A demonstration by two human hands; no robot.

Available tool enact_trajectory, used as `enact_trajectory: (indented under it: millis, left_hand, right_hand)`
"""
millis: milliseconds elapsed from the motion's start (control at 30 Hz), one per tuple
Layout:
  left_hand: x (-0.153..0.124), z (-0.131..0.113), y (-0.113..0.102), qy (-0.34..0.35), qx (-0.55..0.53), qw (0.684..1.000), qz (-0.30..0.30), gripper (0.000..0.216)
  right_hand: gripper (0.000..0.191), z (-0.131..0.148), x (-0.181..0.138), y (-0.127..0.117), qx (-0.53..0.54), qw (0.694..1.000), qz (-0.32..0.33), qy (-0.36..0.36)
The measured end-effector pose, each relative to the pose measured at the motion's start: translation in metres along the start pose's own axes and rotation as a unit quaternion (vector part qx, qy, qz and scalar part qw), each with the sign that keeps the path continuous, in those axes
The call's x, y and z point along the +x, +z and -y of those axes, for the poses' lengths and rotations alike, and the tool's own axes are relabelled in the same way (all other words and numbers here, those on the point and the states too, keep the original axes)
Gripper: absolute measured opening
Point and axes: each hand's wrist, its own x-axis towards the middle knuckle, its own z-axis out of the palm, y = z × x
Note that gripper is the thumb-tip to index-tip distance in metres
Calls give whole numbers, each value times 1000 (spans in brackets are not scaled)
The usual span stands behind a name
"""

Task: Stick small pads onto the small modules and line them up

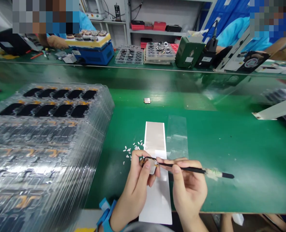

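Between its thumb and fingers, my left hand (pixel 133 190) grips a small watch screen (pixel 152 167), its silvery back turned up and a dark rim around it. My right hand (pixel 190 188) is closed on slim black tweezers (pixel 193 169), which have tape wrapped near the rear end. Their tips reach the screen's right edge; whether they pinch anything there is too small to tell. Beneath both hands lies a long white sheet of adhesive backing (pixel 154 203). Tiny white scraps (pixel 128 149) are scattered to its left, and a clear film (pixel 178 135) lies to its right.
Tall stacks of clear plastic trays (pixel 67 125) with black screens fill the left side. Another small silvery screen part (pixel 147 100) lies farther back. Across the bench stand a blue box (pixel 94 53), parts trays (pixel 129 54) and a green box (pixel 190 53). Two co-workers sit there.
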Motion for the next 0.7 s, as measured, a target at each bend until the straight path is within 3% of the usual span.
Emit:
enact_trajectory:
  millis: [467,700]
  left_hand:
    - [-2,-4,3,-10,2,1000,-16,18]
    - [-1,4,-1,-7,25,997,-77,24]
  right_hand:
    - [12,-1,0,2,-4,1000,5,13]
    - [5,0,7,-6,51,996,23,71]
